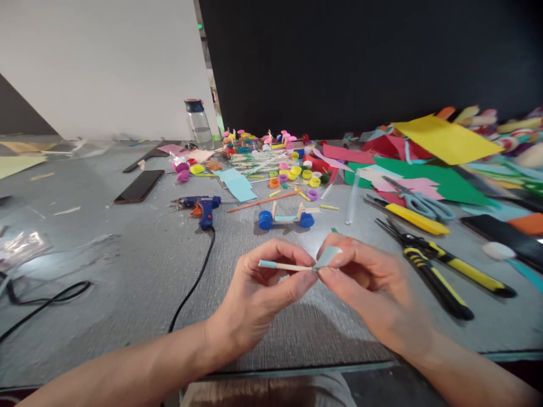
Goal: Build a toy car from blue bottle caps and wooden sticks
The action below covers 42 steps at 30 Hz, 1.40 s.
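Observation:
Close above the table's front, my left hand (271,282) pinches a thin pale wooden stick (291,267) that lies level. Light-blue paper is wrapped round the stick's left end. At its right end, my right hand (365,277) grips a small strip of light-blue paper (327,256) between thumb and fingers, against the stick. The fingertips of both hands nearly meet there. Just beyond them stands a small car-like frame (286,218) with blue bottle-cap wheels and upright wooden pieces.
Left lie a blue glue gun (206,210) with its black cord and a phone (139,186). Right are pliers (436,271), a yellow cutter (418,219) and scissors (418,200). Behind are bottle caps (296,170), a light-blue paper sheet (236,184), coloured sheets (445,140) and a water bottle (198,124).

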Available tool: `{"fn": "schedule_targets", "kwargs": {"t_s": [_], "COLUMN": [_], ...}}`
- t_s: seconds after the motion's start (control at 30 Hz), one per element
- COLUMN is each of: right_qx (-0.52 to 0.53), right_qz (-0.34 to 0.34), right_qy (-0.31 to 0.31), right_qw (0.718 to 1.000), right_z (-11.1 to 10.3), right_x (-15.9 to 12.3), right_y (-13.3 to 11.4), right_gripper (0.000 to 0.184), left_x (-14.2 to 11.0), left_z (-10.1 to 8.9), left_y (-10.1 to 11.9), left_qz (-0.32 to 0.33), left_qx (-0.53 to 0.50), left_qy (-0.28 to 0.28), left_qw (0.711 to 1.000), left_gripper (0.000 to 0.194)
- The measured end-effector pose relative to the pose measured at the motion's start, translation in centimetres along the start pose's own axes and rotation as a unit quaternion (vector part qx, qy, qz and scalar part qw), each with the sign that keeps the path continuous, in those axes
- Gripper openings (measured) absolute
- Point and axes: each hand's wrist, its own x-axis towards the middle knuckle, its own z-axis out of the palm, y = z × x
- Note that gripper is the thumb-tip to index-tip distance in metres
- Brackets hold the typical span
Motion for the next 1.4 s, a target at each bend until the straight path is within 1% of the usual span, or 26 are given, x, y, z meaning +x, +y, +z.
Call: {"fn": "schedule_targets", "kwargs": {"t_s": [0.23,0.37,0.5,0.67,0.8,1.03,1.13,1.3,1.4], "right_qx": [-0.028,-0.055,-0.056,-0.063,-0.095,-0.168,-0.149,-0.065,-0.027], "right_qz": [-0.021,-0.034,-0.042,-0.054,-0.078,-0.131,-0.116,-0.037,-0.010], "right_qy": [0.000,0.011,0.004,-0.012,-0.030,-0.002,-0.011,-0.020,-0.028], "right_qw": [0.999,0.998,0.998,0.996,0.992,0.977,0.982,0.997,0.999], "right_z": [0.03,-0.03,-0.01,-0.01,-0.13,-0.12,-0.10,0.06,0.12], "right_x": [-0.16,-0.29,-0.32,0.01,0.19,0.15,0.20,0.21,0.26], "right_y": [0.15,0.34,0.30,0.22,0.12,0.15,0.28,0.39,0.37], "right_gripper": [0.022,0.021,0.021,0.017,0.012,0.016,0.015,0.016,0.017], "left_x": [0.02,-0.13,-0.20,-0.23,-0.20,-0.08,-0.11,-0.08,-0.08], "left_z": [-0.03,-0.09,-0.16,-0.30,-0.58,-0.70,-0.61,-0.48,-0.43], "left_y": [0.02,0.00,-0.05,-0.15,-0.20,-0.22,-0.19,-0.16,-0.13], "left_qz": [0.017,-0.016,-0.050,-0.062,-0.065,-0.065,-0.072,-0.083,-0.087], "left_qx": [0.007,0.015,0.008,-0.024,-0.038,-0.055,-0.045,-0.031,-0.021], "left_qy": [0.004,0.013,0.017,0.008,-0.001,-0.010,-0.001,0.011,0.015], "left_qw": [1.000,1.000,0.999,0.998,0.997,0.996,0.996,0.996,0.996], "left_gripper": [0.015,0.015,0.017,0.019,0.018,0.019,0.021,0.022,0.024]}}
